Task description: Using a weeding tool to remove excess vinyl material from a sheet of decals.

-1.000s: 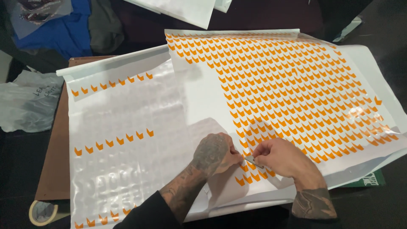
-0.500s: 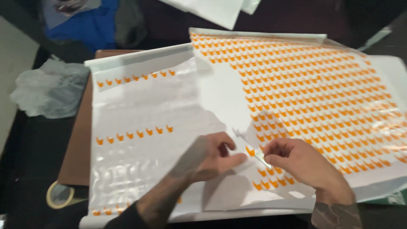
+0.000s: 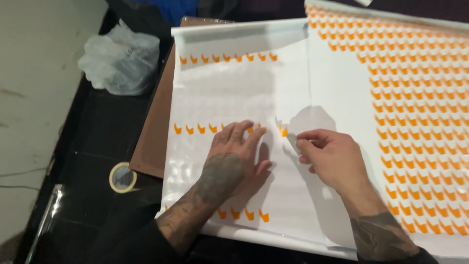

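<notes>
My left hand [image 3: 229,161] lies flat, fingers spread, on a glossy white sheet [image 3: 234,93] that carries a few sparse rows of small orange stickers. Its fingertips touch the right end of the middle row [image 3: 195,129]. My right hand [image 3: 332,159] is just to the right, thumb and forefinger pinched together. A small orange sticker [image 3: 282,130] sits at its fingertips, at the end of that row; I cannot tell whether a thin tool is also held. A second white sheet [image 3: 420,98], densely covered with orange stickers, overlaps on the right.
A brown board [image 3: 156,132] lies under the left sheet on a dark table. A roll of tape [image 3: 122,177] rests near the board's lower left corner. A crumpled clear plastic bag [image 3: 119,61] sits at the upper left, blue cloth [image 3: 181,7] beyond it.
Both hands have moved left, from the lower edge of the dense sticker sheet to the sparse sheet's middle row. My left hand has flattened out. The view has shifted left.
</notes>
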